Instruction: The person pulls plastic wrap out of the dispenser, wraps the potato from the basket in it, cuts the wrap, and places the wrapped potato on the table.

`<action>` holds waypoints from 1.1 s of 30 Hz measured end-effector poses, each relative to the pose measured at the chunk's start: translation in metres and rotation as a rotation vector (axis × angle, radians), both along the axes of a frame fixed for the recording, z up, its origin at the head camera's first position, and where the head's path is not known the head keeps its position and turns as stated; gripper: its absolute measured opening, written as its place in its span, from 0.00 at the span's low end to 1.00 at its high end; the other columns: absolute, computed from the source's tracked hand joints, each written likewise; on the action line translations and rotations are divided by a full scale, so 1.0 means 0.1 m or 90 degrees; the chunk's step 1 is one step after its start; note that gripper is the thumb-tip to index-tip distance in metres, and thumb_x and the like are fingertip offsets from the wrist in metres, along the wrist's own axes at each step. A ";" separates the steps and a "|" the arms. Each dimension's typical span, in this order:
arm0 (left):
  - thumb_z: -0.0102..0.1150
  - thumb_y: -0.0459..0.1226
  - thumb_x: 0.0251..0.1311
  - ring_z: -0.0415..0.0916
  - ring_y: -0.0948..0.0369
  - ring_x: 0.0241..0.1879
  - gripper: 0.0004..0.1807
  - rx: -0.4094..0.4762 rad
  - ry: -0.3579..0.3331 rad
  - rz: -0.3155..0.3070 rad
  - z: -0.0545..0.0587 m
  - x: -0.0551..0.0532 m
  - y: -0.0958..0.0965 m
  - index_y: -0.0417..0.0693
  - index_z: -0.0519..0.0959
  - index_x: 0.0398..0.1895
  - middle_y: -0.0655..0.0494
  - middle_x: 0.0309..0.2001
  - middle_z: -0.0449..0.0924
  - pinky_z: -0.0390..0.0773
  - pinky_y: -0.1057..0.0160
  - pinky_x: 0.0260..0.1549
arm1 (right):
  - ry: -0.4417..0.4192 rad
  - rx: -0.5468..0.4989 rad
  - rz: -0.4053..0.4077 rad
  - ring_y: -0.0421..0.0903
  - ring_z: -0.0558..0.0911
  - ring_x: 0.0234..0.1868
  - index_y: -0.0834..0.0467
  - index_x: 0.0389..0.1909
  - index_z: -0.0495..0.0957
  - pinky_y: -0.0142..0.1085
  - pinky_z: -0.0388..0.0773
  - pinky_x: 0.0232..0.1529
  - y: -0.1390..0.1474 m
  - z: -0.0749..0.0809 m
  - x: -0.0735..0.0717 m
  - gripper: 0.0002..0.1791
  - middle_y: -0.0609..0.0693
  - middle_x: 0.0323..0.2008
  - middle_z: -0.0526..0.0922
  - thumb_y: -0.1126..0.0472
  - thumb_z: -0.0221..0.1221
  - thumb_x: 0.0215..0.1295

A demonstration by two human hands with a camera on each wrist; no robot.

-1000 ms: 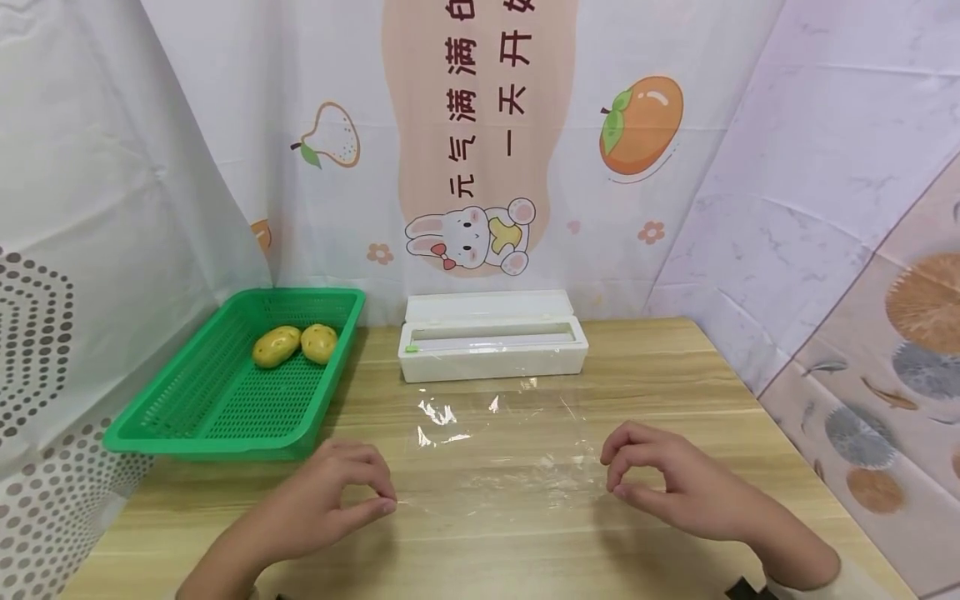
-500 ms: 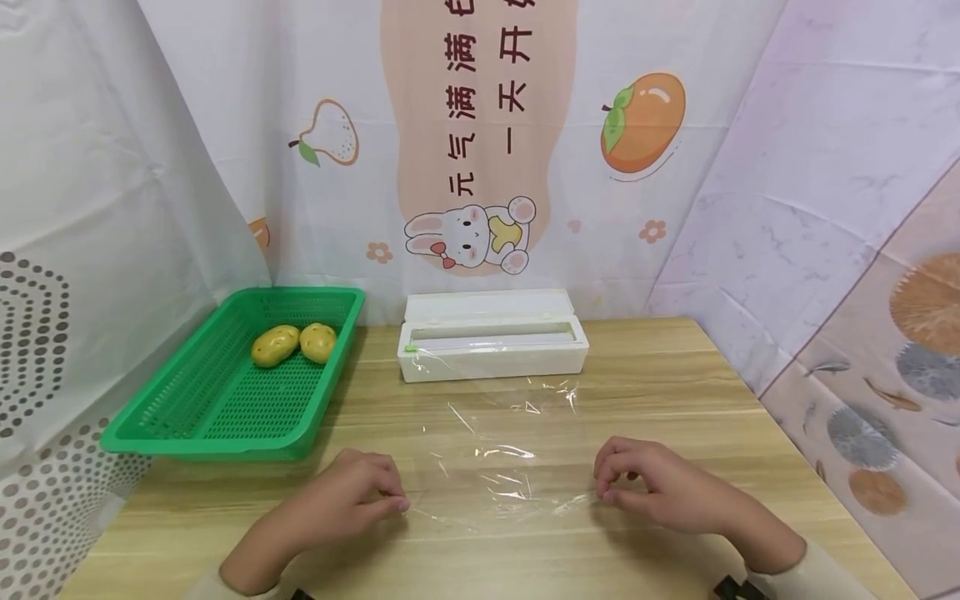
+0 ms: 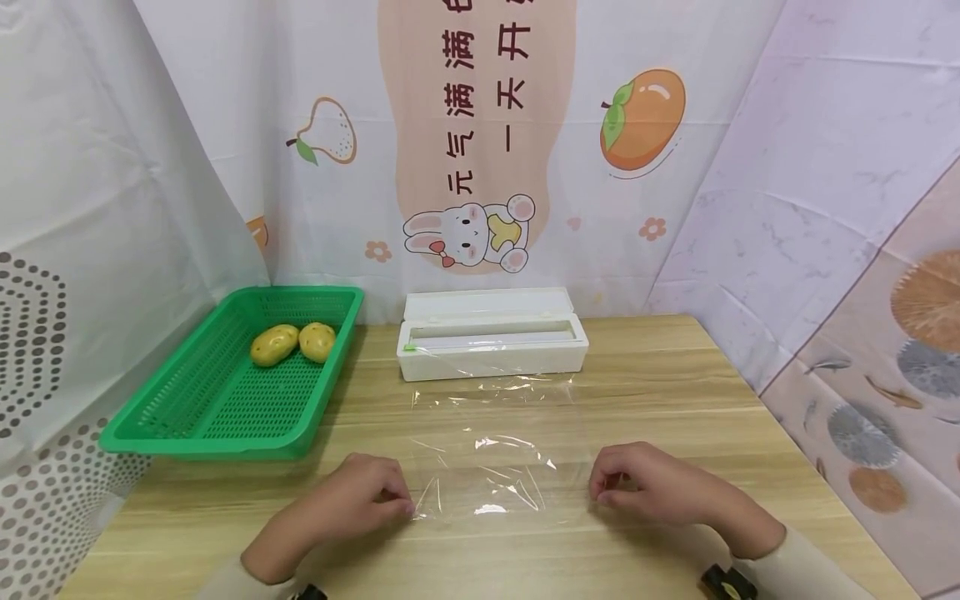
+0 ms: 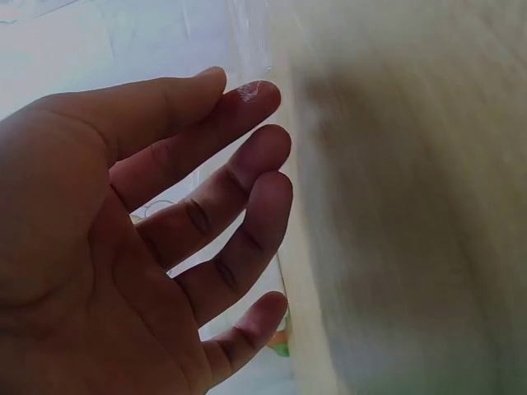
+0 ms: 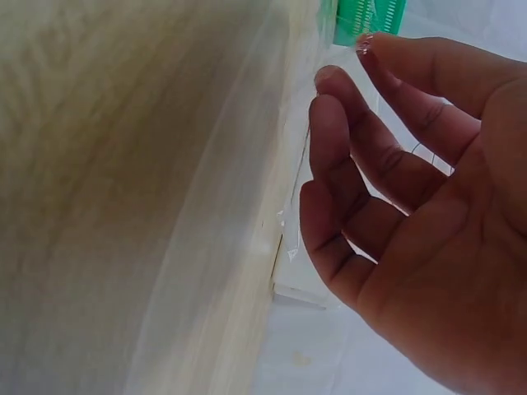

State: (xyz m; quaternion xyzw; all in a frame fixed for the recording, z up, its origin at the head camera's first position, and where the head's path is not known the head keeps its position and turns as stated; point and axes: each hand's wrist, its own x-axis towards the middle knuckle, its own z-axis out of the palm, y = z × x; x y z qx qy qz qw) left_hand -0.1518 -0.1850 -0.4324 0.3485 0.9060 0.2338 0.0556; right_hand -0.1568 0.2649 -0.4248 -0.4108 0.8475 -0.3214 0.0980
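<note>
A sheet of clear plastic wrap (image 3: 487,450) stretches from the white dispenser box (image 3: 491,358) toward me, low over the wooden table. My left hand (image 3: 363,496) pinches its near left corner between thumb and index finger; a shiny bit of film shows on the index fingertip (image 4: 259,92) in the left wrist view. At the near right corner, my right hand (image 3: 652,487) pinches the film the same way, with a glint at the fingertips (image 5: 366,45) in the right wrist view. The other fingers of both hands are loosely bent. The box's lid stands raised at the back, a pale roll inside.
A green plastic basket (image 3: 318,408) stands at the left, with two yellow potatoes (image 3: 275,345) in its far part. Printed curtains (image 3: 337,208) rise behind the table (image 3: 660,375) and along both sides. A small green piece (image 3: 409,347) sits on the box's left end.
Both hands have moved inward, closer together, with the film corners. The wrinkles and glints on the plastic wrap have shifted. Box, basket and potatoes have stayed in place.
</note>
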 end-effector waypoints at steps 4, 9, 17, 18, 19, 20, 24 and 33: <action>0.69 0.46 0.65 0.73 0.79 0.32 0.07 -0.008 -0.029 0.009 0.00 0.03 0.01 0.66 0.88 0.27 0.80 0.29 0.77 0.76 0.62 0.39 | -0.008 0.019 -0.012 0.30 0.79 0.39 0.45 0.37 0.84 0.34 0.82 0.41 0.00 -0.01 0.00 0.09 0.36 0.36 0.84 0.65 0.65 0.69; 0.68 0.44 0.66 0.72 0.78 0.31 0.08 -0.001 -0.064 -0.004 0.03 0.06 0.00 0.64 0.88 0.28 0.78 0.29 0.77 0.77 0.67 0.34 | -0.020 0.051 -0.031 0.33 0.82 0.44 0.47 0.46 0.85 0.35 0.83 0.46 0.04 -0.02 0.02 0.07 0.37 0.42 0.86 0.60 0.65 0.71; 0.59 0.48 0.73 0.71 0.76 0.31 0.11 -0.026 -0.170 -0.025 0.18 0.17 -0.08 0.60 0.89 0.37 0.76 0.32 0.79 0.77 0.67 0.35 | -0.033 0.020 -0.065 0.31 0.82 0.41 0.49 0.49 0.85 0.32 0.82 0.44 0.01 -0.05 0.01 0.12 0.39 0.42 0.88 0.49 0.57 0.78; 0.59 0.48 0.73 0.71 0.76 0.31 0.11 -0.025 -0.178 -0.033 0.19 0.18 -0.09 0.60 0.89 0.38 0.75 0.33 0.79 0.77 0.66 0.35 | -0.031 0.017 -0.068 0.31 0.82 0.40 0.48 0.48 0.85 0.31 0.81 0.42 0.00 -0.05 0.00 0.11 0.38 0.40 0.88 0.49 0.57 0.78; 0.58 0.47 0.73 0.71 0.76 0.31 0.11 -0.021 -0.186 -0.040 0.21 0.19 -0.10 0.59 0.89 0.38 0.74 0.32 0.80 0.77 0.67 0.35 | -0.024 0.015 -0.070 0.30 0.82 0.39 0.47 0.47 0.86 0.30 0.81 0.41 0.00 -0.05 0.00 0.11 0.38 0.39 0.88 0.50 0.57 0.78; 0.58 0.47 0.74 0.71 0.75 0.30 0.11 -0.018 -0.190 -0.046 0.22 0.19 -0.11 0.59 0.89 0.37 0.73 0.32 0.81 0.77 0.67 0.35 | -0.021 0.012 -0.073 0.30 0.81 0.38 0.47 0.46 0.86 0.30 0.80 0.40 0.00 -0.05 0.00 0.10 0.38 0.38 0.88 0.50 0.57 0.78; 0.58 0.46 0.74 0.76 0.75 0.37 0.11 -0.023 -0.185 -0.049 0.25 0.19 -0.17 0.59 0.89 0.42 0.73 0.38 0.84 0.81 0.64 0.41 | -0.020 0.005 -0.092 0.30 0.79 0.33 0.46 0.43 0.87 0.30 0.79 0.35 0.01 -0.04 -0.03 0.10 0.38 0.34 0.87 0.50 0.57 0.78; 0.68 0.46 0.65 0.73 0.70 0.30 0.05 -0.038 -0.172 0.050 0.24 0.03 -0.10 0.60 0.84 0.35 0.69 0.29 0.80 0.74 0.66 0.31 | -0.017 0.040 -0.165 0.45 0.83 0.46 0.56 0.51 0.84 0.42 0.82 0.48 -0.01 -0.01 -0.32 0.17 0.46 0.46 0.87 0.51 0.68 0.68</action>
